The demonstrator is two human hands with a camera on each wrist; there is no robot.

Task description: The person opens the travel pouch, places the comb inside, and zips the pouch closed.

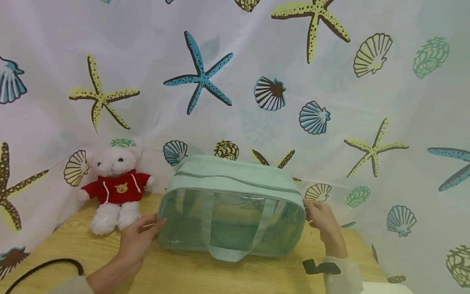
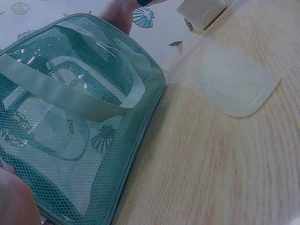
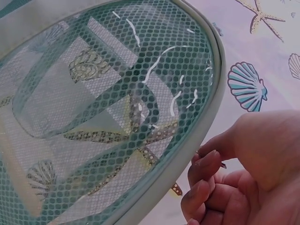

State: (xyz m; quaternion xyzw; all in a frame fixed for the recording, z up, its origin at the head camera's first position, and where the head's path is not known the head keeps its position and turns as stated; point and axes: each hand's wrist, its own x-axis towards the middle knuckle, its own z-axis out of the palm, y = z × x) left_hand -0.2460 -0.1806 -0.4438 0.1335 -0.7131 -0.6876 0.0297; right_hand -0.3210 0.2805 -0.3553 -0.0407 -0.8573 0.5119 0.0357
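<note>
A mint-green wash bag [image 1: 235,171] with see-through sides stands upright on the table, its front handle [image 1: 231,254] hanging down. Along its top the zipper [image 1: 238,180] looks closed. My left hand [image 1: 134,241] grips the bag's left edge, thumb on the front side. At the right end, my right hand [image 1: 322,218] has thumb and forefinger pinched together beside the bag's rim. A tiny dark tip, apparently the zipper pull [image 3: 223,165], shows between them in the right wrist view. Most of it is hidden by the fingers.
A white teddy bear [image 1: 116,183] in a red hoodie sits left of the bag. A black cord [image 1: 47,263] curves at the lower left. Behind the wooden table [image 1: 176,273] hangs a cloth [image 1: 242,49] printed with starfish and shells. A white object [image 2: 201,11] stands at the table's edge.
</note>
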